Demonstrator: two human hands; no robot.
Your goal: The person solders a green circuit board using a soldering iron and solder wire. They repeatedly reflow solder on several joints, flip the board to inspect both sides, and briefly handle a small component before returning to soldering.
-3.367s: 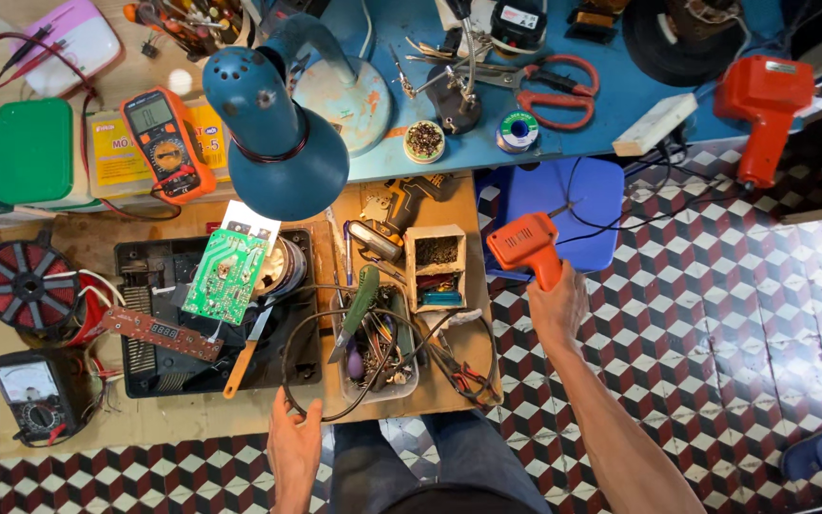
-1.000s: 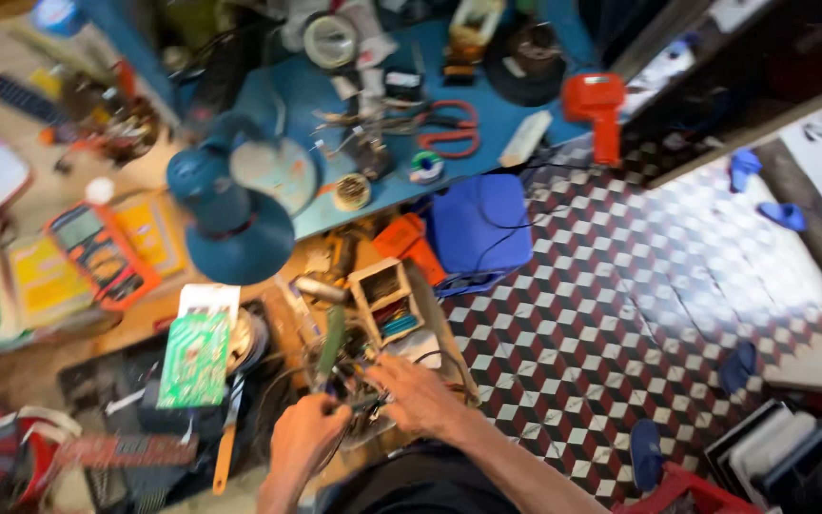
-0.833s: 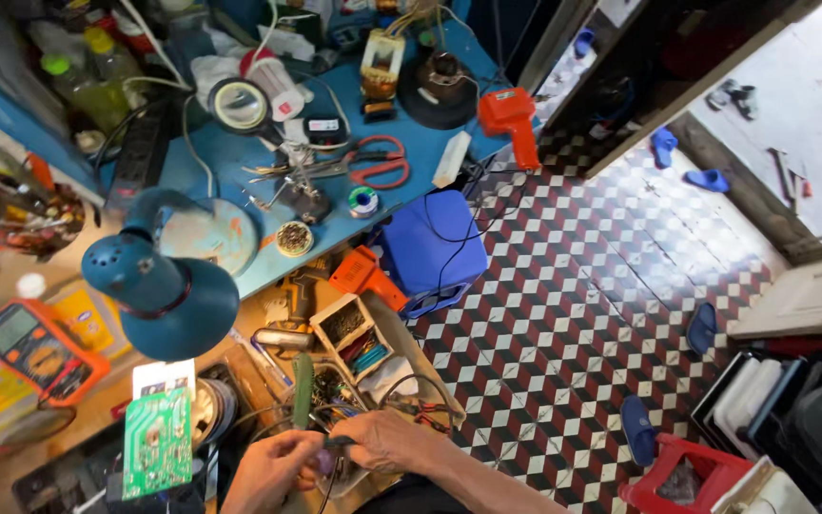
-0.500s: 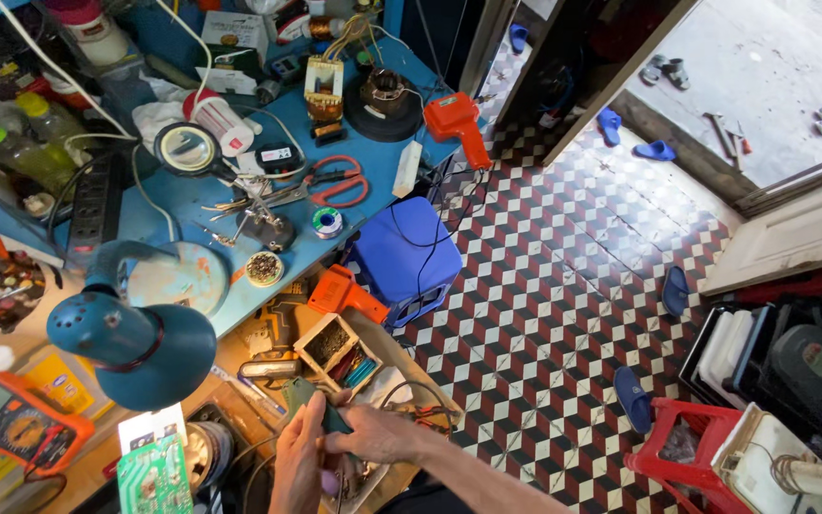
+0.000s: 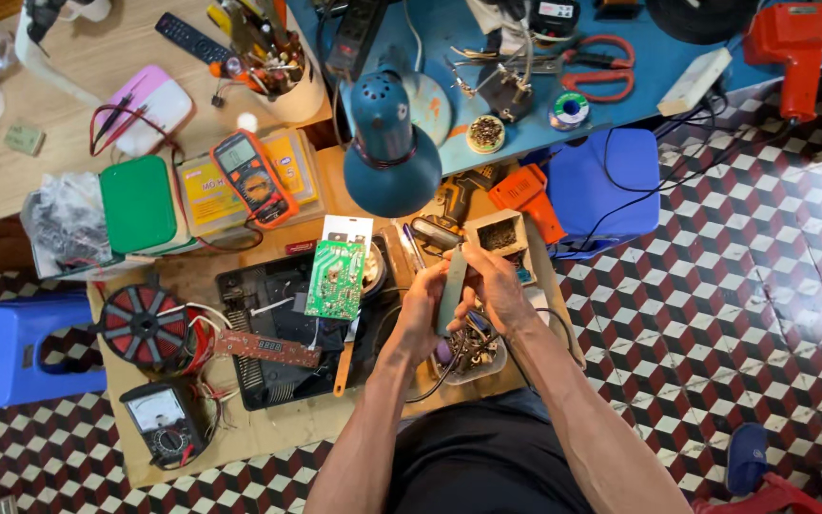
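Head view, looking straight down on a cluttered low bench (image 5: 268,433) standing on a checkered tile floor (image 5: 715,305).

At the bench's middle, just below the blue lamp (image 5: 390,152): both hands meeting around a slim grey-green tool (image 5: 451,286), standing nearly upright. Left hand (image 5: 422,314) gripping its lower part, fingers curled tight around it. Right hand (image 5: 493,286) closing over its upper right side, fingers wrapped snug against it. Tool hovering above a small tray of metal bits (image 5: 473,350), not resting on the bench.

Left of the lamp: an orange multimeter (image 5: 254,178) lying on a yellow box (image 5: 204,193), a green case (image 5: 138,203) just beside that. Below-left of the lamp: a green circuit board (image 5: 336,278) leaning over a black appliance shell (image 5: 278,333). Further left of that: a red wire spool (image 5: 146,326), an analog meter (image 5: 166,424) sitting below it.

Right of the lamp: an orange tool (image 5: 526,197) next to a small parts box (image 5: 499,236), a blue stool (image 5: 611,186) beyond them. Above-right of the lamp, on the blue table (image 5: 639,62): red scissors (image 5: 599,69), a solder reel (image 5: 570,109), and a red heat gun (image 5: 790,43) at the far corner.
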